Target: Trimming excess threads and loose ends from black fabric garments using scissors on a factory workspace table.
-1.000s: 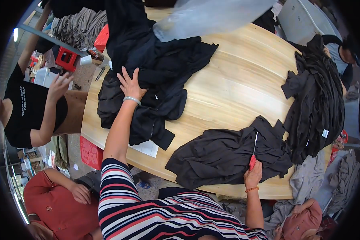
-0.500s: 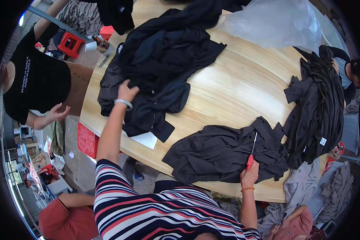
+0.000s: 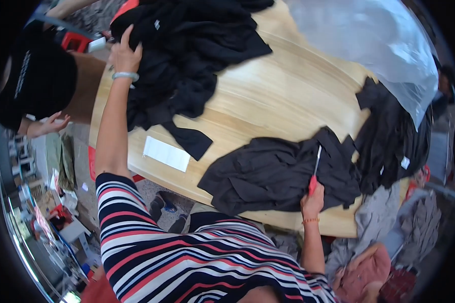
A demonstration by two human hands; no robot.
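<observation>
My left hand (image 3: 126,55) reaches to the far left, its index finger stretched out and thumb apart. It lies against the edge of a pile of black garments (image 3: 187,55). Near the front edge of the table (image 3: 283,96), my right hand (image 3: 312,200) is closed round red-handled scissors (image 3: 315,174). Their narrow metal blades point away from me, over a crumpled dark garment (image 3: 263,174) that lies spread on the wood. The palm hides part of the handle.
A white sheet of paper (image 3: 166,154) lies by the left edge. At right is a heap of dark garments (image 3: 389,134), partly under a translucent plastic sheet (image 3: 369,35). A person in a black shirt (image 3: 48,70) stands at left; another in pink (image 3: 364,272) is at lower right.
My left hand has moved farther away and left, and its fingers have spread. The black pile has shifted away, uncovering more paper. The plastic now overlaps the right heap. My right hand keeps the scissors.
</observation>
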